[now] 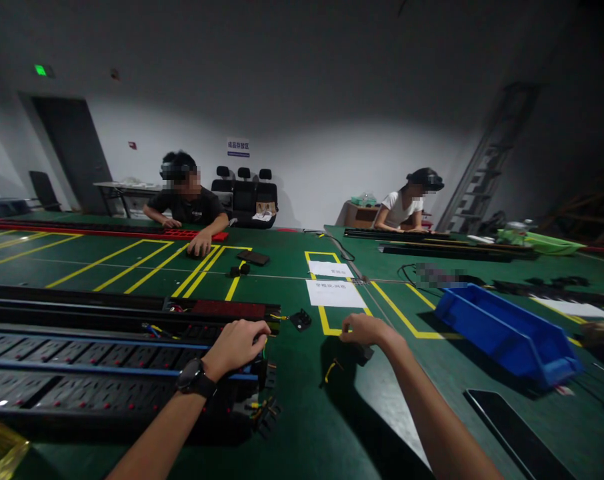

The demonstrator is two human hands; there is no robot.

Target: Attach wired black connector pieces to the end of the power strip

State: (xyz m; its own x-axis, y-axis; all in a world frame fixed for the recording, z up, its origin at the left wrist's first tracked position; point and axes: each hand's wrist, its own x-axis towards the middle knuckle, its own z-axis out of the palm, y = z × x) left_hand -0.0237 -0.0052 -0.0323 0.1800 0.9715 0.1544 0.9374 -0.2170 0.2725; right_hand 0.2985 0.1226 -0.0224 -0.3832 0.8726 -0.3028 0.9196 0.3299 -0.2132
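My left hand (238,348), with a dark watch at the wrist, bends its fingers over the right end of a long black rail (182,357). Slotted black modules with red dots line this rail, and loose wires with yellow connectors stick out at its end. To the right, my right hand (365,330) curls closed above the green table around a small black block (364,355), partly hidden by the palm. A yellow connector (331,371) on a short wire shows just below it. Between my hands lies a black square piece (301,320) with a yellow wire.
A blue bin (507,333) and a phone (519,433) are at right. Paper sheets (335,293) lie inside yellow tape lines. Across the table, one person (192,207) rests a hand on a dark object; another person (401,210) leans over black rails (407,237).
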